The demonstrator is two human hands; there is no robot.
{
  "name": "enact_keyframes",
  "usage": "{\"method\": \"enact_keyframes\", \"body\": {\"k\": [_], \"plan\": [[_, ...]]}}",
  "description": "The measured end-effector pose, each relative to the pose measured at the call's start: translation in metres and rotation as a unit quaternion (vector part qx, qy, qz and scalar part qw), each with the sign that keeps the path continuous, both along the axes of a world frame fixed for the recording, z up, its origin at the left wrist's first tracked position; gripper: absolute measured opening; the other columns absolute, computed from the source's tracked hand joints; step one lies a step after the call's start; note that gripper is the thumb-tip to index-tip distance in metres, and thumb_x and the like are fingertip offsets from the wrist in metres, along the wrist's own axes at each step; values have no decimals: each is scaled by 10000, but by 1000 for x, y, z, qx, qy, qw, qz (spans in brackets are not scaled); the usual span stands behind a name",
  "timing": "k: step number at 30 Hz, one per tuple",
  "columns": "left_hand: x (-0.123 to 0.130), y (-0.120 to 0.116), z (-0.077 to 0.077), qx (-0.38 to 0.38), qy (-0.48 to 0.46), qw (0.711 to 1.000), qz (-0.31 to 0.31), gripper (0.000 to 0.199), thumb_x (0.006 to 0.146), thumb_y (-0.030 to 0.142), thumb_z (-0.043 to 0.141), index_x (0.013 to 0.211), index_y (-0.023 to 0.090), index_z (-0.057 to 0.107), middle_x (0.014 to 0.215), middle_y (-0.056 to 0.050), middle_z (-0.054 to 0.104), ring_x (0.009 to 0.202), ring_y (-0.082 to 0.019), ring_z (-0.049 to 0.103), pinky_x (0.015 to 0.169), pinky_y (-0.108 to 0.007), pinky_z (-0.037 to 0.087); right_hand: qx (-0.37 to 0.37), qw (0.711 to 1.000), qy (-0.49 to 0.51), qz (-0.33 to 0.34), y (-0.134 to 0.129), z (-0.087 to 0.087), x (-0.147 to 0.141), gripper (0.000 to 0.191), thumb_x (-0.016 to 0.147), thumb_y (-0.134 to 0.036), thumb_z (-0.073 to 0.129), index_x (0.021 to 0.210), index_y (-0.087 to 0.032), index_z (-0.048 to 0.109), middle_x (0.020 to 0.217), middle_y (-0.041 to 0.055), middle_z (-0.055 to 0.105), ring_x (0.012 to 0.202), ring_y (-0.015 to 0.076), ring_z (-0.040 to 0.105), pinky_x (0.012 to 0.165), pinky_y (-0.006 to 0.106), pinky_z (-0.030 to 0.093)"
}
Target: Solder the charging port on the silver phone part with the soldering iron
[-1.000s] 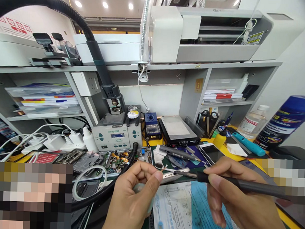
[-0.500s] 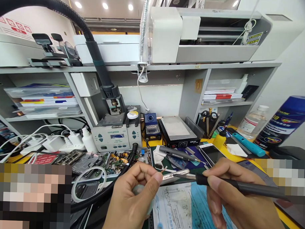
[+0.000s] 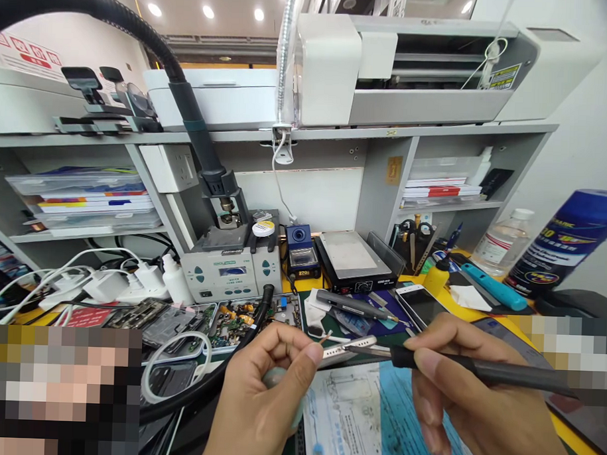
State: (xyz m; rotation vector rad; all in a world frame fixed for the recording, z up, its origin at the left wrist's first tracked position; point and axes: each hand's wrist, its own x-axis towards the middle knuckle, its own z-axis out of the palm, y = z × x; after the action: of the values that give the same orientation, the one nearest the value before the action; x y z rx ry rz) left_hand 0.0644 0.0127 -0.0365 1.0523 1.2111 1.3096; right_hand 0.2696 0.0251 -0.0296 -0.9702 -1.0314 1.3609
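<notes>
My left hand (image 3: 268, 395) is closed around a silver phone (image 3: 363, 344), tilted so that its end edge with a row of small holes faces me. A pale green rounded piece (image 3: 277, 378) shows between my left fingers and palm; what it belongs to is hidden. In my right hand (image 3: 471, 392) is a black-handled tool (image 3: 507, 374) with a narrow metal tip, gripped between thumb and fingers. Its tip touches, or sits very close to, the middle of the phone's holed edge. The lower fingers of my right hand curl in beneath the handle.
Below the hands lies a blue-and-white printed sheet (image 3: 357, 415). Behind them are a tray of small parts (image 3: 230, 318), a grey soldering pen (image 3: 350, 304) and a white phone (image 3: 417, 304). A black hose (image 3: 193, 393) crosses at left. A blue spray can (image 3: 566, 243) stands at right.
</notes>
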Motion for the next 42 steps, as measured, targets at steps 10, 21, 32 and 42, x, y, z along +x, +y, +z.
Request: {"method": "enact_keyframes", "body": {"k": [10,21,32,42], "plan": [[0,0,-2,-14,-6,1000,-3,361,804,540,790,754,211,650,512,89,371,430,-54,198,382,-189,155,-1,1000,-4,-4,1,1,-1,354,723,-472,891,784,-193,681,386,-31,615,274,130,551,288,186,442],[-2,0,-4,-15,1,1000,-7,364,822,534,777,764,202,641,570,80,405,461,-52,252,405,-183,198,-12,1000,4,6,2,7,-2,336,735,-451,882,747,-184,678,397,-34,625,263,122,561,275,162,424],[0,-1,0,-5,5,1000,-4,372,800,538,784,754,194,649,554,81,405,444,-50,249,400,-190,192,-15,1000,10,12,2,6,-1,346,727,-456,901,754,-187,685,396,-33,629,266,114,563,278,153,436],[0,-2,-1,-15,10,1000,0,355,809,529,771,757,199,648,555,76,427,450,-57,247,398,-193,189,1,1000,6,10,2,5,0,334,724,-446,908,755,-188,698,410,-30,636,280,121,582,287,158,437]]}}
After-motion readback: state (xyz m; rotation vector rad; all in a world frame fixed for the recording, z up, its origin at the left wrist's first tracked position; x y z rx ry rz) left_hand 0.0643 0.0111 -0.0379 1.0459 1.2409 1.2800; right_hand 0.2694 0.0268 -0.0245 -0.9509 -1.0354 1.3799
